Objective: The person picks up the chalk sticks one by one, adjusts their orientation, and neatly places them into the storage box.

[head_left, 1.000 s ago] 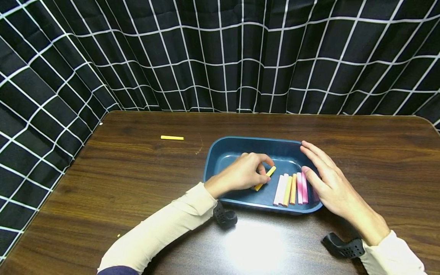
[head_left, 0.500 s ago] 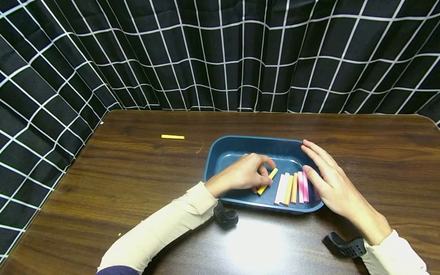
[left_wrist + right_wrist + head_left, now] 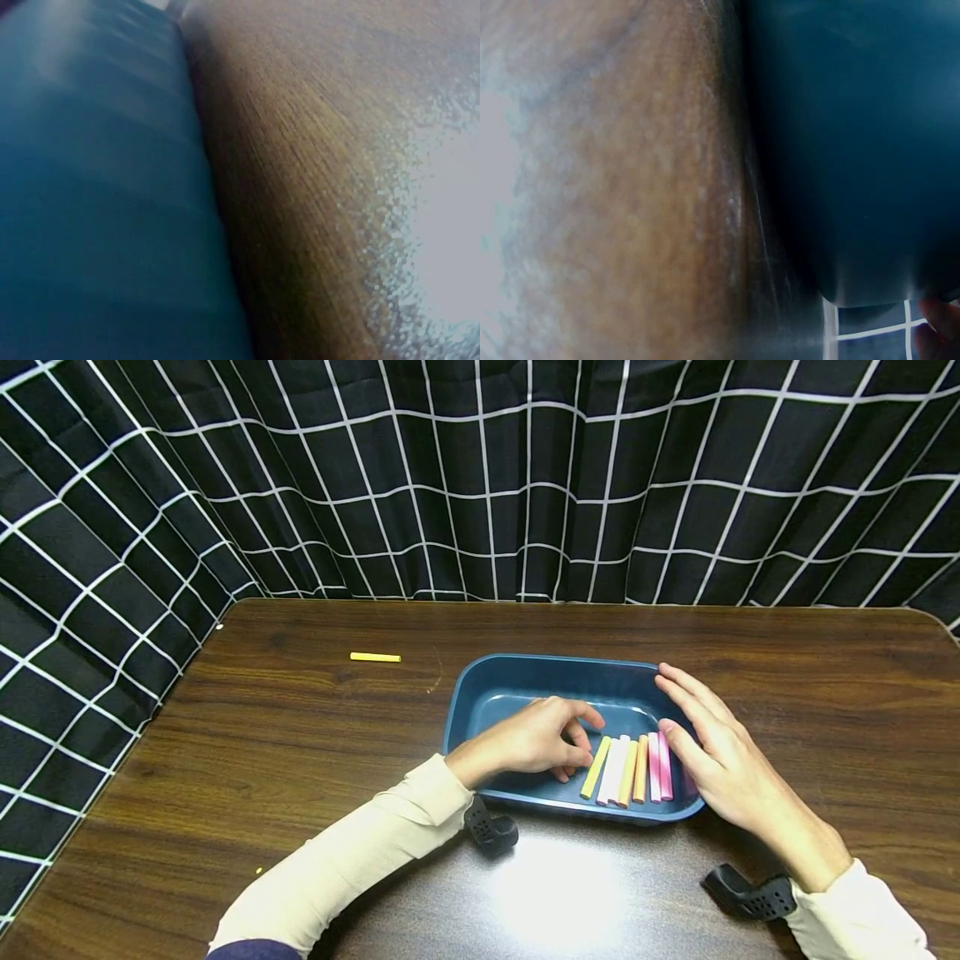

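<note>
Inside a blue plastic tray (image 3: 555, 664), several sticks of chalk lie side by side toward the right end: white (image 3: 613, 770), orange (image 3: 640, 768) and pink (image 3: 666, 767). A yellow chalk stick (image 3: 596, 767) sits at the left of this row, leaning slightly. My left hand (image 3: 536, 735) is over the tray, thumb tip right beside the yellow stick, finger and thumb apart with nothing between them. At the tray's right end, my right hand (image 3: 720, 760) rests against the rim with fingers straight and thumb over the inside. The right wrist view shows fingertips (image 3: 934, 326) by the tray wall.
Another yellow chalk stick (image 3: 375, 657) lies on the wooden table (image 3: 300, 735) left of the tray. Small chalk crumbs lie near the left sleeve and the table's far left corner. A black curtain with white grid lines (image 3: 480, 485) hangs behind the table.
My left hand has brought the yellow chalk rightward, turned it more upright beside the row and let go of it. The right hand has stayed at the tray's right end.
</note>
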Available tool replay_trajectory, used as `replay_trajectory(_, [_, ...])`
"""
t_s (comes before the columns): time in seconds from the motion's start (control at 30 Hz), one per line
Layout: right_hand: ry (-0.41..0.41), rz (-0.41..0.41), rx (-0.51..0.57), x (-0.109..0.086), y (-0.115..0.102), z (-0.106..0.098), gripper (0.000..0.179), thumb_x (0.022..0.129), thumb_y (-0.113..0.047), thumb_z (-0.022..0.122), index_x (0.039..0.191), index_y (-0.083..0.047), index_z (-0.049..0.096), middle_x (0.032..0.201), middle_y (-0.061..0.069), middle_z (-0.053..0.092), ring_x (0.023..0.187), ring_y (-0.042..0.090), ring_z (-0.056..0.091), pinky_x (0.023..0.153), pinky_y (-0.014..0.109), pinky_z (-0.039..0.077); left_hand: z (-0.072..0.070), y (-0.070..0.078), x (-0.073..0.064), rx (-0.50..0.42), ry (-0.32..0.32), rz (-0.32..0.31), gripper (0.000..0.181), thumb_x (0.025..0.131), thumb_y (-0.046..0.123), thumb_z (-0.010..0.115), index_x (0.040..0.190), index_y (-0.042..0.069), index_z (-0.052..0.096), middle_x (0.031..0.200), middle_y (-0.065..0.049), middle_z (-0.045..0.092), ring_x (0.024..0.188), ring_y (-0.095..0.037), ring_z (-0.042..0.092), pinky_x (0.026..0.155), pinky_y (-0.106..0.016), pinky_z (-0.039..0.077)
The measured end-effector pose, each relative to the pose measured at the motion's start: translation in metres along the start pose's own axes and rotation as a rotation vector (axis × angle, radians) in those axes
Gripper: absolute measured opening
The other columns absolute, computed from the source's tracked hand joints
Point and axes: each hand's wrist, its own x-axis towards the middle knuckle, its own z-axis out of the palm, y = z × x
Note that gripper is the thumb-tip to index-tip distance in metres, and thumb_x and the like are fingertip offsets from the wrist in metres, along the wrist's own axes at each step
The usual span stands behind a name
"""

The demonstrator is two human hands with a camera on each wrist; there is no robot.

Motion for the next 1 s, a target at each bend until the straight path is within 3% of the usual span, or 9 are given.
replay_trajectory(0.13, [0.002, -0.005, 0.001, 0.0, 0.001, 0.001, 0.051, 0.1, -0.012, 0.052, 0.149, -0.004, 0.04, 0.158, 0.017, 0.033, 0.144, 0.043, 0.031, 0.114, 0.008, 0.011, 0.0, -0.001, 0.0, -0.018, 0.002, 0.021, 0.043, 0.091, 0.0, 0.066, 0.133, 0.001, 0.055, 0.086, -0.005, 0.067, 0.059, -0.012, 0.065, 0.059, -0.022, 0.057])
replay_trajectory(0.33, [-0.001, 0.008, -0.002, 0.0, 0.0, 0.001, 0.052, 0.1, -0.013, 0.052, 0.149, -0.004, 0.04, 0.158, 0.017, 0.033, 0.144, 0.043, 0.031, 0.118, 0.012, 0.012, -0.001, -0.003, -0.001, 0.038, 0.022, 0.062, 0.041, 0.092, 0.002, 0.066, 0.132, 0.003, 0.058, 0.092, -0.005, 0.068, 0.06, -0.01, 0.065, 0.059, -0.019, 0.056])
replay_trajectory(0.47, [-0.013, 0.025, 0.008, -0.001, 0.0, 0.001, 0.052, 0.1, -0.014, 0.051, 0.15, -0.004, 0.039, 0.159, 0.017, 0.032, 0.144, 0.044, 0.03, 0.124, 0.038, 0.018, -0.002, -0.004, -0.003, 0.051, 0.051, 0.103, 0.038, 0.092, 0.002, 0.066, 0.13, 0.003, 0.06, 0.094, -0.007, 0.069, 0.062, -0.011, 0.066, 0.058, -0.02, 0.055])
replay_trajectory(0.57, [-0.021, 0.031, 0.014, -0.001, 0.0, 0.002, 0.052, 0.101, -0.015, 0.051, 0.15, -0.004, 0.039, 0.159, 0.017, 0.031, 0.145, 0.044, 0.029, 0.121, 0.055, 0.02, -0.003, -0.004, -0.006, 0.044, 0.068, 0.126, 0.036, 0.093, 0.002, 0.065, 0.129, 0.004, 0.061, 0.096, -0.007, 0.068, 0.062, -0.011, 0.067, 0.058, -0.021, 0.056])
replay_trajectory(0.63, [-0.019, 0.028, 0.011, -0.001, 0.0, 0.002, 0.052, 0.101, -0.015, 0.051, 0.15, -0.004, 0.039, 0.159, 0.017, 0.031, 0.144, 0.044, 0.029, 0.122, 0.051, 0.02, -0.005, -0.004, -0.008, 0.048, 0.077, 0.136, 0.036, 0.093, 0.004, 0.064, 0.129, 0.005, 0.061, 0.097, -0.006, 0.068, 0.062, -0.011, 0.067, 0.058, -0.021, 0.056])
replay_trajectory(0.8, [-0.003, 0.011, -0.002, 0.0, 0.0, 0.001, 0.051, 0.101, -0.014, 0.051, 0.149, -0.003, 0.04, 0.158, 0.017, 0.033, 0.144, 0.043, 0.031, 0.121, 0.02, 0.014, -0.011, -0.001, -0.012, 0.054, 0.104, 0.178, 0.035, 0.094, 0.005, 0.064, 0.129, 0.004, 0.061, 0.097, -0.007, 0.068, 0.063, -0.012, 0.067, 0.059, -0.021, 0.056])
replay_trajectory(0.87, [0.0, 0.008, -0.005, 0.0, 0.0, 0.0, 0.051, 0.1, -0.013, 0.051, 0.149, -0.003, 0.041, 0.158, 0.017, 0.033, 0.144, 0.043, 0.031, 0.118, 0.014, 0.013, -0.013, -0.001, -0.013, 0.051, 0.113, 0.194, 0.034, 0.094, 0.005, 0.064, 0.128, 0.004, 0.061, 0.097, -0.008, 0.068, 0.064, -0.014, 0.067, 0.06, -0.021, 0.056])
replay_trajectory(0.93, [-0.001, 0.008, -0.008, 0.0, 0.0, 0.0, 0.05, 0.101, -0.014, 0.051, 0.149, -0.003, 0.041, 0.158, 0.017, 0.033, 0.144, 0.043, 0.031, 0.118, 0.014, 0.012, -0.016, 0.0, -0.015, 0.048, 0.119, 0.21, 0.034, 0.094, 0.005, 0.064, 0.128, 0.003, 0.061, 0.098, -0.009, 0.068, 0.065, -0.016, 0.067, 0.059, -0.021, 0.055])
replay_trajectory(1.0, [-0.005, 0.017, -0.004, 0.0, -0.001, 0.0, 0.051, 0.101, -0.014, 0.051, 0.149, -0.003, 0.04, 0.159, 0.017, 0.032, 0.144, 0.043, 0.031, 0.123, 0.026, 0.015, -0.019, 0.0, -0.018, 0.073, 0.13, 0.225, 0.034, 0.094, 0.006, 0.065, 0.128, 0.004, 0.062, 0.099, -0.008, 0.068, 0.068, -0.015, 0.067, 0.059, -0.019, 0.053])
